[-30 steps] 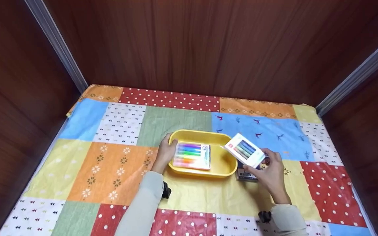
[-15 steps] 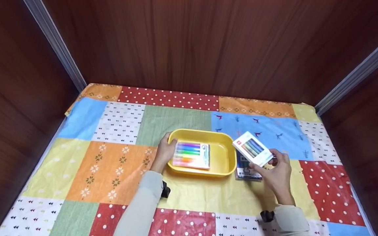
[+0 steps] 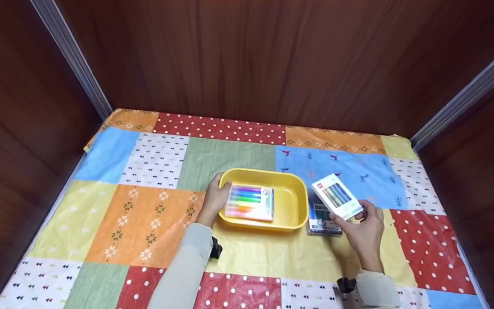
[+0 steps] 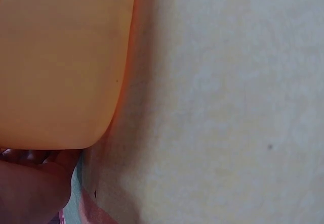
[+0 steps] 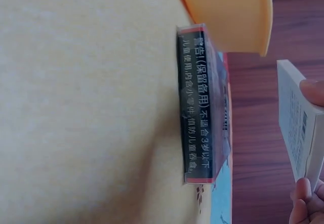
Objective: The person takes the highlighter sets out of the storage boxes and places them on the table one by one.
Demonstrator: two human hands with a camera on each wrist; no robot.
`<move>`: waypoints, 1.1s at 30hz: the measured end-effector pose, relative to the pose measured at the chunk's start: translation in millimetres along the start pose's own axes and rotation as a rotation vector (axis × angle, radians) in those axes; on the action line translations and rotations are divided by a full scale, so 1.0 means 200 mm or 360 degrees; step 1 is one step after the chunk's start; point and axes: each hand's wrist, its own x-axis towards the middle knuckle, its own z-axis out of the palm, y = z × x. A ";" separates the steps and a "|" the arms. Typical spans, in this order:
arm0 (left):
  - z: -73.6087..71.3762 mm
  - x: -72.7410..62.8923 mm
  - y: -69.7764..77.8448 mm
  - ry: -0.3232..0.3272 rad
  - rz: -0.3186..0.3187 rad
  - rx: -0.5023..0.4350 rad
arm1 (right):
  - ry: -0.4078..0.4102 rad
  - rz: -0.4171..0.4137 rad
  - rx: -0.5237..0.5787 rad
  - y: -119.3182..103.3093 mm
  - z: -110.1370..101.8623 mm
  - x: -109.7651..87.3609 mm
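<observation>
Two things are held: yellow tray (image 3: 290, 204), its end clasped by the left grip (image 3: 216, 198), probably for steadiness; white box (image 3: 337, 197), just beyond the right grip (image 3: 365, 229) pinching its edges, perhaps keeping its front visible.

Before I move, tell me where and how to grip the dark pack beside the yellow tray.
Probably best: pinch the dark pack by its near end, from the near side. It lies flat, that end exposed; the yellow tray crowds its left and the white box in the right hand hides its far right corner.
</observation>
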 end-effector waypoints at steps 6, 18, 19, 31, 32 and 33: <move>0.00 0.00 -0.01 -0.0015 -0.0013 0.0000 | 0.0027 0.0092 -0.0030 0.02 -0.01 -0.02; 0.00 0.00 -0.01 -0.0020 -0.0032 0.0016 | 0.0049 0.0236 -0.0089 0.07 -0.04 -0.03; 0.00 0.00 -0.01 -0.0018 -0.0030 0.0019 | 0.0058 0.0245 -0.0088 0.08 -0.04 -0.03; 0.00 0.00 0.00 -0.0012 -0.0035 0.0028 | 0.0082 0.0319 -0.0106 0.10 -0.05 -0.03; 0.00 0.00 0.00 -0.0017 -0.0038 0.0024 | 0.0087 0.0317 -0.0104 0.11 -0.05 -0.04; 0.00 0.00 0.00 -0.0020 -0.0040 0.0020 | 0.0091 0.0314 -0.0102 0.11 -0.04 -0.04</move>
